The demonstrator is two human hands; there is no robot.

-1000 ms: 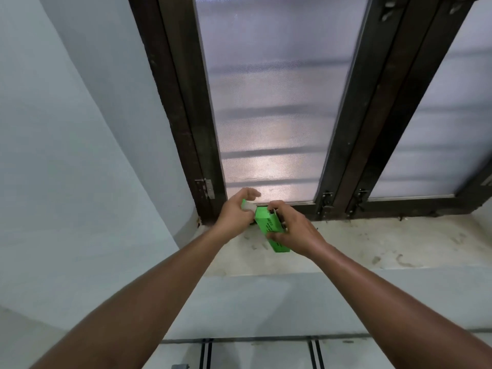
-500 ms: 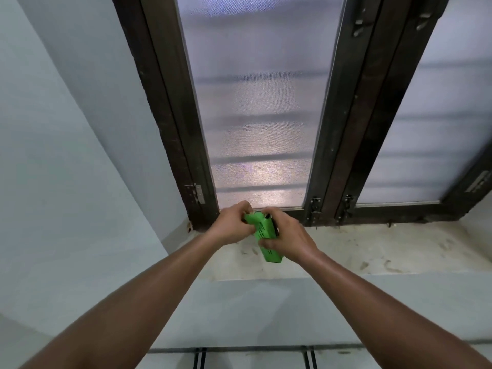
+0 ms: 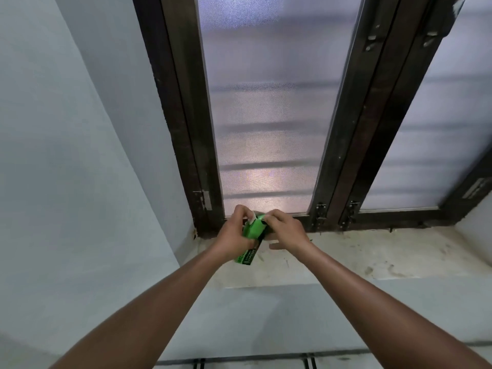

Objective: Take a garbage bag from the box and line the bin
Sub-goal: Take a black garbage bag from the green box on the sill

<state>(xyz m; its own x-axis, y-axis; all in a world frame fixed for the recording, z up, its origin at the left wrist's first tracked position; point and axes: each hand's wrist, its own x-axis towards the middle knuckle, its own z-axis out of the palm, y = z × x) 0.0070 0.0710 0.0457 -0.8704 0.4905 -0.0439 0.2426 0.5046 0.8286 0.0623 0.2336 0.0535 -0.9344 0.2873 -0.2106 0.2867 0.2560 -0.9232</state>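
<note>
fingers gripping green box, black print

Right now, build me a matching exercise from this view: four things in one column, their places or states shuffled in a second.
Things:
1. green box
2. left hand
3. hinge
4. windowsill

Places or states:
A. on the dark frame, left of the frosted pane
B. stained, pale, below the window
C. held between both hands
D. grips the box from the left

Pairs: 1-C, 2-D, 3-A, 4-B
</note>
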